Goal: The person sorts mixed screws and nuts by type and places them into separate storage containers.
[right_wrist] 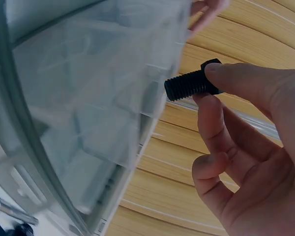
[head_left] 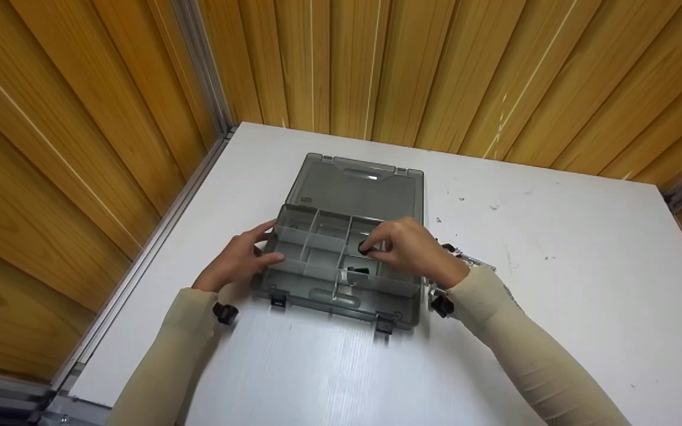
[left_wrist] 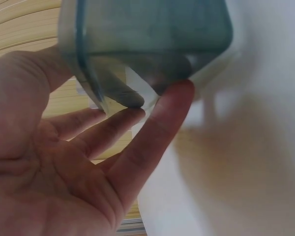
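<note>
A grey translucent compartment box (head_left: pixel 323 278) lies open on the table, its lid (head_left: pixel 359 186) folded back. My left hand (head_left: pixel 239 259) grips the box's left side, thumb over the rim. In the left wrist view, the fingers (left_wrist: pixel 160 118) of that hand touch the corner of the box wall (left_wrist: pixel 152 29). Over a right-of-middle compartment, my right hand (head_left: pixel 409 248) pinches a black bolt (right_wrist: pixel 187 84) between thumb and forefinger. Its threaded end points away from the palm. Another black piece (head_left: pixel 357 271) sits in a compartment nearer the front; its exact shape is unclear.
Metal hardware (head_left: pixel 476 261) lies right of the box, partly hidden by my right wrist. Small bits (head_left: pixel 494 207) are scattered on the white table (head_left: pixel 584 284). Wood-patterned walls (head_left: pixel 400 71) stand behind and to the left. Two black latches (head_left: pixel 279 299) project from the box's front.
</note>
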Demonstrator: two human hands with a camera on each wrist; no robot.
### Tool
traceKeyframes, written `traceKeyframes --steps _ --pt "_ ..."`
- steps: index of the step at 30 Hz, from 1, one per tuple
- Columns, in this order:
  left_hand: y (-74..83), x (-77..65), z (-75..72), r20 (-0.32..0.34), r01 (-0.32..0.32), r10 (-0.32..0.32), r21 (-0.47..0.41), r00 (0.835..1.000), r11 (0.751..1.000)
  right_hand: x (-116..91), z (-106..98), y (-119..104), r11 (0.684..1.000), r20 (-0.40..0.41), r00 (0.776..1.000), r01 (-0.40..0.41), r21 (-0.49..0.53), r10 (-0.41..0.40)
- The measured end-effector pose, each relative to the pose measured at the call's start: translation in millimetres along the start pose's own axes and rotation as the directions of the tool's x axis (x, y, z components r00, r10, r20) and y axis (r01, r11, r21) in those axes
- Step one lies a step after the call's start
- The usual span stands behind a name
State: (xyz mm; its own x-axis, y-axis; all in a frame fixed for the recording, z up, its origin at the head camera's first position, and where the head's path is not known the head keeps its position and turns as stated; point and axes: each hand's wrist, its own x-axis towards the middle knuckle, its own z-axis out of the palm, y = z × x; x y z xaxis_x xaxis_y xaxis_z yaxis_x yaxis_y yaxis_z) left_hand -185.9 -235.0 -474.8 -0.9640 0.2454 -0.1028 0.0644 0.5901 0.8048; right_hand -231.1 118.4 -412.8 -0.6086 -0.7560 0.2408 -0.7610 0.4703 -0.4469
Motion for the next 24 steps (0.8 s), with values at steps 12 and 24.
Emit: traceKeyframes --steps 12,24 --pt "1.9 -0.3 1.6 -0.007 0.004 -0.004 -0.011 1.000 1.000 8.4 21.2 3.9 0.984 0.148 0.984 -0.078 -0.160 0.102" --pt "2.0 3.5 2.1 -0.005 0.000 0.000 0.001 1.000 1.000 14.1 25.7 1.5 0.986 0.204 0.977 -0.036 -0.162 0.069"
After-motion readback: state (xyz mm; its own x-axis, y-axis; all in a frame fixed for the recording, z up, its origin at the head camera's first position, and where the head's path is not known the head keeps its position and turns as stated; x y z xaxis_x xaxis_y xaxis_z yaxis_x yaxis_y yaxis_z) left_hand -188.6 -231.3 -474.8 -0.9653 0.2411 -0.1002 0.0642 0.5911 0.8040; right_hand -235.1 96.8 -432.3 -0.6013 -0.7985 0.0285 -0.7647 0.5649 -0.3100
